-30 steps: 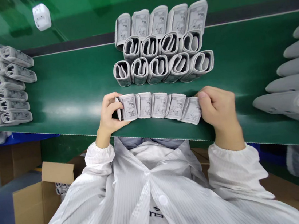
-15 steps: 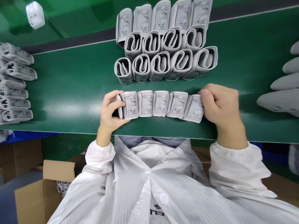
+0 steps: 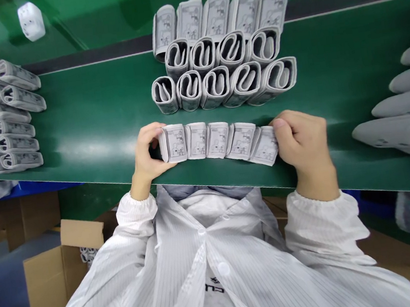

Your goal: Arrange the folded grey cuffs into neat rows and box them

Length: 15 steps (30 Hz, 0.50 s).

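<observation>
A row of several folded grey-white cloth bundles with printed drawings (image 3: pixel 219 140) lies on the green table in front of me. My left hand (image 3: pixel 148 153) is curled round the row's left end, thumb below and fingers above. At the right end, my right hand (image 3: pixel 300 143) is closed, with its thumb and bent forefinger pinching the edge of the last bundle. Just beyond the row stands a stack of rolled bundles (image 3: pixel 214 84), the lower two layers with their coiled ends facing me and the top ones showing printed faces.
More rolled bundles (image 3: pixel 5 129) are piled at the far left. Grey pointed cloth pieces (image 3: pixel 406 134) lie at the right edge. A white socket block (image 3: pixel 31 21) is at the back left. Below the green table (image 3: pixel 97 112) stands an open cardboard box (image 3: pixel 47 290).
The fingers of my left hand have shifted up and back, off the face of the leftmost bundle. My right hand keeps its pinch. The view has shifted slightly.
</observation>
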{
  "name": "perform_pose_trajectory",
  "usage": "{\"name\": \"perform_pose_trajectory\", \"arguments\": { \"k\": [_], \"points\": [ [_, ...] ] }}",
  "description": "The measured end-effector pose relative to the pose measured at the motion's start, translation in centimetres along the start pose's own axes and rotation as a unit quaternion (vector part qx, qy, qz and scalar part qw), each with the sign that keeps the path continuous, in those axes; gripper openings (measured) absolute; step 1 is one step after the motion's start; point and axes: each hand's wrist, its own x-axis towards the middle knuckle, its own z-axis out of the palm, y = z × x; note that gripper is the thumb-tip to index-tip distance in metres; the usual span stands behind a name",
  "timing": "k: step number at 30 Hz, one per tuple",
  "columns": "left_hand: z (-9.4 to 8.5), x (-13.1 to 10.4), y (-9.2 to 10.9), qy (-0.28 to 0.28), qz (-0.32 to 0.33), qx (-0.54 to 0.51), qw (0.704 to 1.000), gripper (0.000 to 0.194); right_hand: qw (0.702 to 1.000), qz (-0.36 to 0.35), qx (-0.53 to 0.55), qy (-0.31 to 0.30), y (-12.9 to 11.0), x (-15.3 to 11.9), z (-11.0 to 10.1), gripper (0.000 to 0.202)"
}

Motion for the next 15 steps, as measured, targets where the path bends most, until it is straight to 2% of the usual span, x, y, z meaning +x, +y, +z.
{"name": "perform_pose_trajectory", "arguments": {
  "k": [5, 10, 15],
  "points": [
    [0.15, -0.81, -0.35, 0.006, -0.023, -0.013, 1.0, 0.112, 1.0, -0.012, 0.002, 0.005, -0.02, -0.02, -0.02, 0.037],
    [0.06, -1.09, -0.72, -0.011, -0.023, 0.011, 1.0, 0.12, 1.0, -0.024, 0.002, 0.01, -0.03, -0.06, -0.02, 0.037],
    [0.06, -0.95, -0.7, -0.002, -0.007, 0.013, 1.0, 0.121, 1.0, -0.018, 0.004, 0.011, 0.08, -0.11, 0.04, 0.038]
  ]
}}
